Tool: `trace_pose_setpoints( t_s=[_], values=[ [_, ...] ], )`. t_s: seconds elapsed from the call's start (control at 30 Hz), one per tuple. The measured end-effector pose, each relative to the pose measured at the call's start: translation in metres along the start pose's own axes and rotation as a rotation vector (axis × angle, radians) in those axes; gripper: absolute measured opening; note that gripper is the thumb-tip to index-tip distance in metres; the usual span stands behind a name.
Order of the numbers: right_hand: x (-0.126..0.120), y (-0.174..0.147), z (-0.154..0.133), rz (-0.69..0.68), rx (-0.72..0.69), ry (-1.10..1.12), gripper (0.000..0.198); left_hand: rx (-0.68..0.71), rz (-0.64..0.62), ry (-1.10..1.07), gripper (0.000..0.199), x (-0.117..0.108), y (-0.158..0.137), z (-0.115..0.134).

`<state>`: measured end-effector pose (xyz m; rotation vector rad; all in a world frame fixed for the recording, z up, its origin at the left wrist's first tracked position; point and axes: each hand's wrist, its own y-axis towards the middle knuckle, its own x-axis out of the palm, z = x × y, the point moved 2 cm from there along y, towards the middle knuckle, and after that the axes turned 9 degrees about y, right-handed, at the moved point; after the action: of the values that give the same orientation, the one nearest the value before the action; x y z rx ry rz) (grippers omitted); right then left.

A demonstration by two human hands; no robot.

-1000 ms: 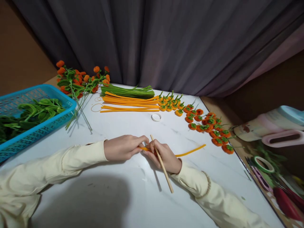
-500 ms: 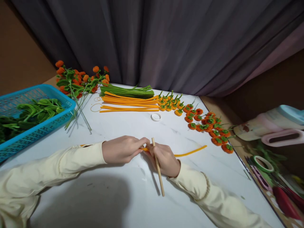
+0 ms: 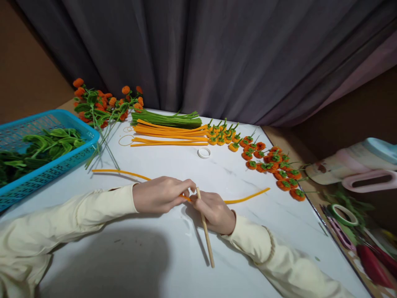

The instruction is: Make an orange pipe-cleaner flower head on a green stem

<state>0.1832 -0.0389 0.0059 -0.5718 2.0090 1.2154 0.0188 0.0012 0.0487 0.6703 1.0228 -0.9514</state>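
My left hand [image 3: 163, 194] pinches an orange pipe cleaner [image 3: 120, 171] near its middle; one end runs out past the wrist to the left. My right hand [image 3: 214, 211] is closed around a thin wooden stick [image 3: 207, 240] and the same pipe cleaner, whose other end sticks out to the right. The stick slants, its top at the thumb and its lower end toward me. Both hands nearly meet above the white table [image 3: 198, 265]. My fingers hide how the pipe cleaner lies against the stick.
Beyond my hands lie orange pipe cleaners [image 3: 170, 131], green ones [image 3: 166, 119] and a white ring [image 3: 204, 153]. Small yellow flowers [image 3: 221, 138] and orange flowers [image 3: 273, 159] sit right. A blue basket [image 3: 52, 163] of leaves stands left. A tumbler [image 3: 347, 159] and green tape [image 3: 343, 215] are right.
The pipe cleaner's left end now shows beyond my left wrist, lying on the far side of the sleeve. The stick has slid slightly down toward me; my hands stay almost in place.
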Motion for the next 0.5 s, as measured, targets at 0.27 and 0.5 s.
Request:
trace_pose_setpoints(
  t_s=[0.27,0.5],
  values=[
    [0.002,-0.003,0.002,0.060,0.067,0.121,0.013,-0.055,-0.034,-0.118,0.014,-0.003,0.001,0.001],
    [0.004,-0.008,0.011,0.145,0.236,0.246,0.012,-0.132,-0.046,-0.063,0.012,-0.011,0.002,-0.003]
  ],
)
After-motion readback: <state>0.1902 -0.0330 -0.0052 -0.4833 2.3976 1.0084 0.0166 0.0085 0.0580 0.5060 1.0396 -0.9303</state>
